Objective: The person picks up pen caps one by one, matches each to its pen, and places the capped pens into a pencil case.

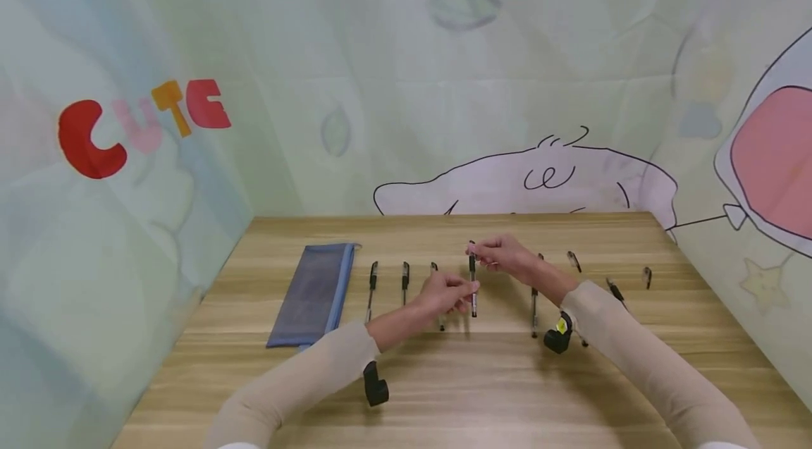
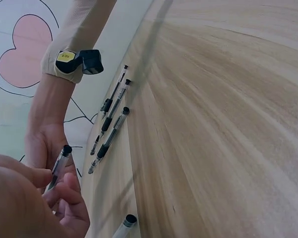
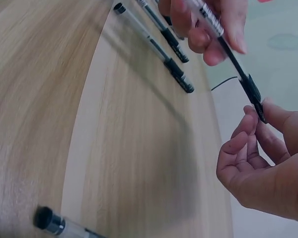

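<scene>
A clear-barrelled pen [image 1: 473,287] with a black grip section is held above the table between both hands. My left hand [image 1: 444,292] pinches its barrel near the lower end, between thumb and fingers. At the far end, my right hand [image 1: 504,254] pinches the dark tip; in the right wrist view, thumb and fingertips of that hand [image 3: 273,168] meet at the black cap end [image 3: 256,99]. Beneath the left hand, another pen [image 1: 441,326] lies partly hidden. Under the right forearm rests one more pen [image 1: 535,308].
Left of the hands lie two pens [image 1: 372,280] [image 1: 405,276] and a blue-grey zip pouch [image 1: 311,294]. To the right are a partly covered pen [image 1: 614,288] and two loose black caps [image 1: 574,261] [image 1: 647,277]. A printed curtain hangs behind the wooden table [image 1: 482,392].
</scene>
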Available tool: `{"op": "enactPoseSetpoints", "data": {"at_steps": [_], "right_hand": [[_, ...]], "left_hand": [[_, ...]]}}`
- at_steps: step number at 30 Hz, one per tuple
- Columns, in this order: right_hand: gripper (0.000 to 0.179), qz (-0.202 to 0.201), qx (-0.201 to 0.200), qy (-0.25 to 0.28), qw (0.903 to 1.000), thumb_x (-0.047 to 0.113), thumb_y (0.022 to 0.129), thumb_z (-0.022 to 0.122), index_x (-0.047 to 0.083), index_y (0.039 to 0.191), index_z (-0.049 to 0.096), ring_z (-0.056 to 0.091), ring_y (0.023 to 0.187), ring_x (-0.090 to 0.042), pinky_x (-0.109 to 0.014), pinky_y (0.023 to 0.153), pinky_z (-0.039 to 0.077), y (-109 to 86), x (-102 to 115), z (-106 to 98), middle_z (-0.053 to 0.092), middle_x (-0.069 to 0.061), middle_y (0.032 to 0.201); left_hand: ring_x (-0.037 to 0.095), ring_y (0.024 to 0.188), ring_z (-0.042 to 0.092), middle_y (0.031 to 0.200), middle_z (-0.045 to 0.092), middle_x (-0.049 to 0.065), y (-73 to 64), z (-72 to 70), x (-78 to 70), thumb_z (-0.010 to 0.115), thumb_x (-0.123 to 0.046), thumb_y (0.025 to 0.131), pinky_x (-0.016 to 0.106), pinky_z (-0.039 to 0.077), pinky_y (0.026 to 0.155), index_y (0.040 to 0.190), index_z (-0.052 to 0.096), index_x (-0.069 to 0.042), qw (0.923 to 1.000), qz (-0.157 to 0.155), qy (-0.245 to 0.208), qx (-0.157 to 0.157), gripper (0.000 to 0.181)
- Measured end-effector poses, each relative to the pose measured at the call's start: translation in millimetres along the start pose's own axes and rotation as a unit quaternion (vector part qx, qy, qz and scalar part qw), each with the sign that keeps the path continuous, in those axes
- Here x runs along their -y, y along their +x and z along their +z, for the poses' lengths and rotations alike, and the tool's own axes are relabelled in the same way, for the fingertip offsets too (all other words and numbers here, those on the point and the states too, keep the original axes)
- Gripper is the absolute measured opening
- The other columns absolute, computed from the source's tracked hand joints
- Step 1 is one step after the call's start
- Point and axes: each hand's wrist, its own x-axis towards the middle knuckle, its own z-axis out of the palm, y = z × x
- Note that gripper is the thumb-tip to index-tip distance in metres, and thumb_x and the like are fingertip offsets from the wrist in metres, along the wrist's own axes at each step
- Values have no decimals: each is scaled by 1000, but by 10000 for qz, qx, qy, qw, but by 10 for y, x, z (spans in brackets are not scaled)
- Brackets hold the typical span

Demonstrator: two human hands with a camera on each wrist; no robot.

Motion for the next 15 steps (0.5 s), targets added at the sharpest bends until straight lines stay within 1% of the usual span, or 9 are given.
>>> {"op": "enactPoseSetpoints", "data": {"at_steps": [2,7,11,15], "right_hand": [[46,7,-1,-23,10000,25,106,58,-14,130,61,50,75,-8,-25,72,45,-2,-40,-20,61,5,81],[44,107,-112,15,9999,25,106,58,-13,129,62,48,74,-10,-26,70,41,-13,-123,-50,60,3,82],[47,154,-114,-98,9998,29,105,60,-10,129,62,54,79,-10,-25,72,46,-11,-126,-54,64,4,87],[47,218,-154,-164,9995,29,104,60,-8,134,59,61,88,-12,-28,82,52,-23,-102,-88,68,4,96]], "left_hand": [[11,66,61,86,73,3,-11,14,9,71,-22,98,21,46,59,111,75,2,10000,40,50,16,27],[13,67,59,81,69,2,-30,55,8,71,-12,96,21,46,58,111,74,4,9997,111,96,176,22],[11,66,58,79,67,1,-40,63,10,71,-10,96,21,47,58,106,74,4,9999,62,57,122,18],[10,65,58,80,68,3,-34,59,23,72,-7,94,20,51,59,105,74,4,10000,-32,-59,36,15]]}}
